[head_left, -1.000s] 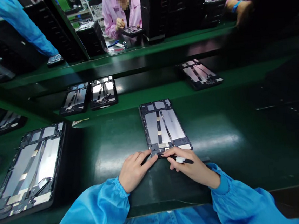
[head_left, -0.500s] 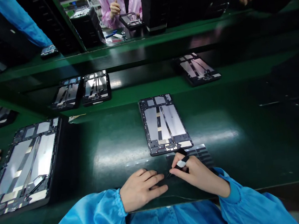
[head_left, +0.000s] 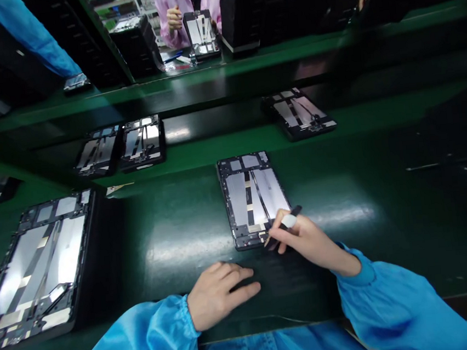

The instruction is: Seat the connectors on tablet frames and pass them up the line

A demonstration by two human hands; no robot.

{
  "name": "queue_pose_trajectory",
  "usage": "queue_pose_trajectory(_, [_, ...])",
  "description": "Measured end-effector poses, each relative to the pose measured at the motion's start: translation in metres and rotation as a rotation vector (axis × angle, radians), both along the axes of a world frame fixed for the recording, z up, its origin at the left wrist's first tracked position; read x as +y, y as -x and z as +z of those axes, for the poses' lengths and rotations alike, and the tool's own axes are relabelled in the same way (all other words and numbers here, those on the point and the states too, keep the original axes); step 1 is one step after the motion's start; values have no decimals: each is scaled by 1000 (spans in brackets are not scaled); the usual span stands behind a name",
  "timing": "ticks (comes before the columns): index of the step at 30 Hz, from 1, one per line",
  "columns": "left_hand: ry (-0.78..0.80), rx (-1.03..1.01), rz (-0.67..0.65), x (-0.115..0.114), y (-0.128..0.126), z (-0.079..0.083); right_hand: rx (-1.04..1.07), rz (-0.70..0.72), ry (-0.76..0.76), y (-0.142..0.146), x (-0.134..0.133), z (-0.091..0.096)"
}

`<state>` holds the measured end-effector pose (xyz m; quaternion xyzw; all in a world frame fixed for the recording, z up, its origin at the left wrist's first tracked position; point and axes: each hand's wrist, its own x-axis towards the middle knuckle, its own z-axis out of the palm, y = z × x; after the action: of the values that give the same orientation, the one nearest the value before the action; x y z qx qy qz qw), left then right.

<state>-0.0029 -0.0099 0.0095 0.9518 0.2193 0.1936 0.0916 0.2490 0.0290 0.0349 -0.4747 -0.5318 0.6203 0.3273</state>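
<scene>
An open tablet frame (head_left: 252, 195) with silver plates and black strips lies on the dark green bench in front of me. My right hand (head_left: 306, 239) pinches black tweezers (head_left: 284, 224) with a white patch, their tip at the frame's near right corner. My left hand (head_left: 220, 293) rests on the bench below the frame, fingers loosely curled and lying flat, holding nothing. Both arms wear blue sleeves.
A larger open tablet frame (head_left: 36, 265) lies at the left. Two more frames (head_left: 121, 146) and another frame (head_left: 298, 112) sit on the belt behind. Across the line a person in pink (head_left: 184, 3) holds a frame upright beside black stacks (head_left: 242, 9).
My right hand moved up from the bench edge to the frame's near right corner with the tweezers. My left hand stayed low on the bench. The hand at far left is gone.
</scene>
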Motion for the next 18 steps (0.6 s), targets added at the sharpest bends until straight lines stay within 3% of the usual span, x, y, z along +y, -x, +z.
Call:
queue_pose_trajectory(3, [-38,-87,147,17,-1,-1,-46,28,37,6,28,5])
queue_pose_trajectory(6, [-80,-110,197,28,-2,-4,-91,74,78,13,41,2])
queue_pose_trajectory(18, [-58,-141,212,29,-3,-9,-118,78,104,17,39,-8])
